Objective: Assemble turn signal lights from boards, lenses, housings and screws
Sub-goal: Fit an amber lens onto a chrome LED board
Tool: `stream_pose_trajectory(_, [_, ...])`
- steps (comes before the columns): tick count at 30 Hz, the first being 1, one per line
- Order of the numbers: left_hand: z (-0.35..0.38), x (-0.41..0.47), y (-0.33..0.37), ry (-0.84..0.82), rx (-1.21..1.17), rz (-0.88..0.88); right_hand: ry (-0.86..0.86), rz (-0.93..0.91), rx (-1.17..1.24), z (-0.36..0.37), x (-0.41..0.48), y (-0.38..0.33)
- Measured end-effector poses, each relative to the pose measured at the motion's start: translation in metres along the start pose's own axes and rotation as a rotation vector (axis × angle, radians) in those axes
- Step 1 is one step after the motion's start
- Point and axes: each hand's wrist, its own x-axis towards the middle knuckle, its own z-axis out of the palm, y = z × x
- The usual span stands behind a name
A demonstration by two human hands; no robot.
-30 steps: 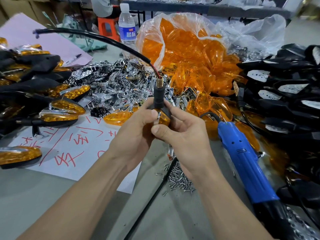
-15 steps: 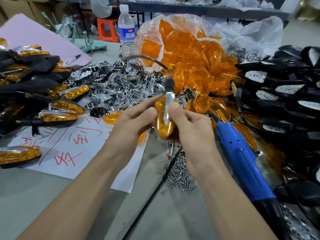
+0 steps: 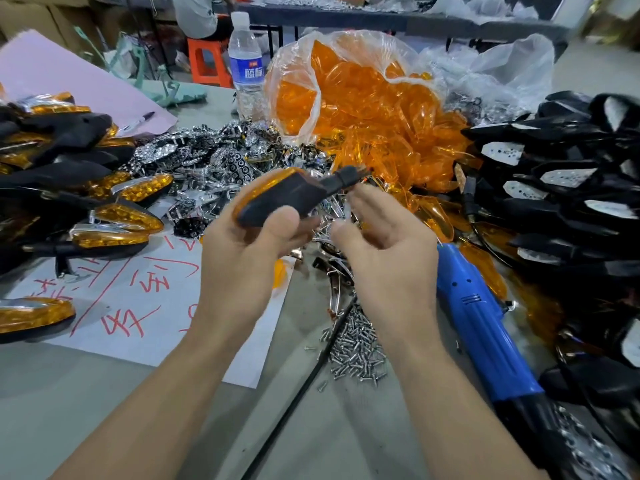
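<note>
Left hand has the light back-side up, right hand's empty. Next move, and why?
Probably send the right hand down to the screws to pick one. The left hand holds the turn signal light with its black housing facing up, and the blue screwdriver lies beside the right wrist.

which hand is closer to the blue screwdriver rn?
Right. The right hand hangs open just up and left of the blue screwdriver, its wrist beside the tool's body. The left hand is further left, holding the turn signal.

Two hands (image 3: 242,258), one water bottle (image 3: 247,69), one blue screwdriver (image 3: 485,327), one marker (image 3: 138,120).
</note>
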Motion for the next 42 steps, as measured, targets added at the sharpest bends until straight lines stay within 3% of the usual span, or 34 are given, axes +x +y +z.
stream_pose_trajectory(5, [0.003, 0.006, 0.014, -0.042, -0.380, -0.326, 0.071, -0.271, -0.245, -0.001, -0.003, -0.004])
stream_pose_trajectory(9, [0.002, 0.010, 0.017, 0.067, -0.237, -0.447, 0.168, -0.427, -0.442, -0.010, 0.001, -0.010])
stream_pose_trajectory(14, [-0.004, 0.011, 0.016, 0.096, -0.118, -0.379, -0.029, -0.270, -0.317, 0.003, -0.006, -0.011])
stream_pose_trajectory(19, [-0.017, 0.024, 0.015, 0.035, -0.443, -0.512, -0.266, -0.282, -0.235, 0.014, -0.014, -0.022])
stream_pose_trajectory(23, [-0.046, 0.039, 0.012, 0.084, -0.806, -0.635, -0.101, -0.238, -0.295, -0.006, 0.005, -0.024])
stream_pose_trajectory(26, [-0.067, 0.049, 0.009, 0.021, -0.894, -0.674, -0.014, -0.087, -0.660, -0.031, 0.023, -0.014])
stream_pose_trajectory(28, [-0.076, 0.055, 0.010, -0.023, -0.775, -0.678, -0.200, 0.060, -0.874, -0.038, 0.026, -0.009])
stream_pose_trajectory(32, [-0.072, 0.055, 0.006, -0.062, -0.334, -0.707, -0.603, 0.188, -1.004, -0.029, 0.018, -0.006])
stream_pose_trajectory(36, [-0.043, 0.040, -0.005, -0.076, 0.107, -0.626, -0.647, 0.197, -1.019, -0.029, 0.017, -0.004])
stream_pose_trajectory(42, [-0.022, 0.024, -0.009, -0.128, 0.276, -0.567, -0.651, 0.169, -1.028, -0.027, 0.017, -0.005])
